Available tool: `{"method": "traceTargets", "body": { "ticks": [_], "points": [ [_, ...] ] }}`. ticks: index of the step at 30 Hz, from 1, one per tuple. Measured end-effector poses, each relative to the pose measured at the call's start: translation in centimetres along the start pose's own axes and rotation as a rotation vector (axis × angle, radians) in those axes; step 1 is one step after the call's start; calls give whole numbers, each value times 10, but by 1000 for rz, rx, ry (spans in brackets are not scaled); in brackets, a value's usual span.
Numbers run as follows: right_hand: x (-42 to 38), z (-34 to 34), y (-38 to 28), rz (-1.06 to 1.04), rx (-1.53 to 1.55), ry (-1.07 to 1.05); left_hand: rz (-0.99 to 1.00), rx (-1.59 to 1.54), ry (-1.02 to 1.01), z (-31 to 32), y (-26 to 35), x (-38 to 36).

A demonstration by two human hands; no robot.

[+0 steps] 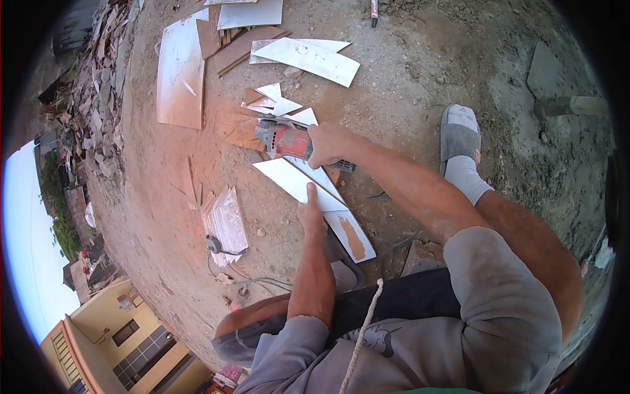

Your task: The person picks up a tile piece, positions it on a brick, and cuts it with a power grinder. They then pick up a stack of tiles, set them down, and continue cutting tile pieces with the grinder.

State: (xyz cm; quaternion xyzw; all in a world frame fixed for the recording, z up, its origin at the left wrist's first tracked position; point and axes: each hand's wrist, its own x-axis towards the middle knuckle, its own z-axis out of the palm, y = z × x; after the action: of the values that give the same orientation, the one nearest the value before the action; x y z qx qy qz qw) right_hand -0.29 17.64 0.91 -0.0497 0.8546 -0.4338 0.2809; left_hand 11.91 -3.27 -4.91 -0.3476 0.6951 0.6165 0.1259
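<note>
My right hand (331, 146) is wrapped round the body of a red and grey angle grinder (289, 140). The grinder's head points left, over the far end of a cut white tile (292, 184); its disc is hard to make out. My left hand (312, 213) grips this tile by its near left edge, thumb on top and the other fingers mostly hidden. Under and beside it lies another white tile strip (351, 235) with a bare brown patch. Small pointed tile offcuts (283, 106) lie just beyond the grinder, near reddish dust.
Whole and cut tiles (180, 72) lie at the upper left, with more white pieces (308, 59) beside them. A stack of pointed tile pieces (225, 223) has a cable and a small grey object on it. My sandalled foot (461, 134) is at right.
</note>
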Motion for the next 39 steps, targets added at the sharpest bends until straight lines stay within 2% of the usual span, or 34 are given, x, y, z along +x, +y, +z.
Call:
{"method": "traceTargets", "body": {
  "ticks": [3,12,30,33,36,39],
  "points": [
    [9,-1,-6,-2,3,-40,-40,23,17,0,1,0],
    [16,2,-5,10,-31,-74,6,50,4,1,0,-2],
    [-6,-1,1,21,-42,-9,10,19,-1,3,6,-5],
    [4,-5,-5,9,-77,-48,-33,47,14,0,4,0],
    [16,-3,-9,7,-50,-49,40,16,-25,0,2,0],
    [20,0,-7,-18,-29,-78,7,46,1,0,3,-1]
  ]
}}
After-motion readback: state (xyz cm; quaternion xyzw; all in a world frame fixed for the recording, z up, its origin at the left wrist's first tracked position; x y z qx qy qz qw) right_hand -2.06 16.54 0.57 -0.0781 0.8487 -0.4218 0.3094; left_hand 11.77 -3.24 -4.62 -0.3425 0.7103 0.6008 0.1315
